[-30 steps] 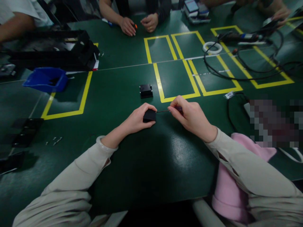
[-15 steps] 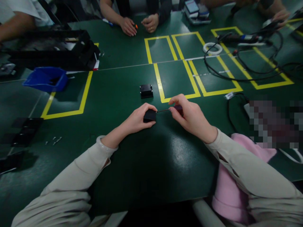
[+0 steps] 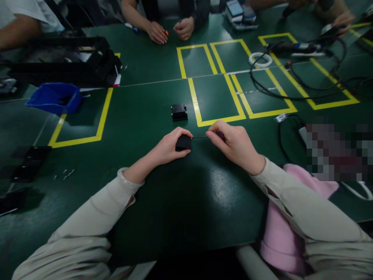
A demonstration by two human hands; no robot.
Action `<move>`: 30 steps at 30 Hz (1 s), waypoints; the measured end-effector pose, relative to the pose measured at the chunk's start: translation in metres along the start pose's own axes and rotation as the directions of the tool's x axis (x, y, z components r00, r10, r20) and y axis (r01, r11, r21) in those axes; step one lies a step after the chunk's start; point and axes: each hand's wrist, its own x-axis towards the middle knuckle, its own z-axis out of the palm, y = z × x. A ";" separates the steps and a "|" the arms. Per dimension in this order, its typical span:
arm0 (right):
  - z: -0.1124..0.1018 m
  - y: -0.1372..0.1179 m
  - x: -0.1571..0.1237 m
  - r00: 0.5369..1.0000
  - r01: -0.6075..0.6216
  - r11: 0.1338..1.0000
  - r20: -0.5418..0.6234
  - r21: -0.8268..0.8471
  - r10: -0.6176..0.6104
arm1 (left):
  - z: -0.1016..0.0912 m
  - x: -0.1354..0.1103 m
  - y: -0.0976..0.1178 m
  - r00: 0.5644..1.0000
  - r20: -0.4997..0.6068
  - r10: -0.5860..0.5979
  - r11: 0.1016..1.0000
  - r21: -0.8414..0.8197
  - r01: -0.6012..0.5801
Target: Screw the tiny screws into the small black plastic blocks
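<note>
My left hand [image 3: 170, 147] is closed around a small black block [image 3: 183, 143], thumb and forefinger gripping its sides near the table top. In my right hand [image 3: 233, 144] is a screwdriver [image 3: 199, 137], held level, its handle mostly hidden by the fingers. The thin shaft points left and its tip meets the right side of the block. Just beyond, a second black block [image 3: 179, 112] with shiny metal bits at its ends rests on the green table [image 3: 140, 105]. Several small screws [image 3: 68, 174] lie to the left of my left forearm.
Black flat parts [image 3: 32, 163] and a blue bin [image 3: 55, 98] are at left, before a long black rack [image 3: 67, 62]. Cables [image 3: 303, 95] and a white ring [image 3: 260, 60] lie at right. Pink cloth [image 3: 287, 233] is under my right forearm. A co-worker's hands [image 3: 171, 31] rest opposite.
The fingers of my right hand have shifted around the screwdriver handle. Its tip stays at the block, which my left hand still holds. The whole view has moved slightly.
</note>
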 end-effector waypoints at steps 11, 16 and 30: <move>0.002 0.003 0.000 0.999 -0.015 1.000 -0.029 0.022 0.016 | 0.000 -0.001 -0.002 1.000 0.003 -0.008 1.000 0.003 0.008; 0.003 0.003 0.000 0.998 0.000 0.998 -0.055 0.060 0.003 | 0.000 0.000 -0.002 1.000 -0.002 0.000 1.000 0.006 0.000; 0.002 0.002 0.000 0.998 -0.006 0.999 -0.064 0.052 0.009 | 0.000 0.000 0.001 1.000 0.000 -0.011 1.000 -0.004 0.011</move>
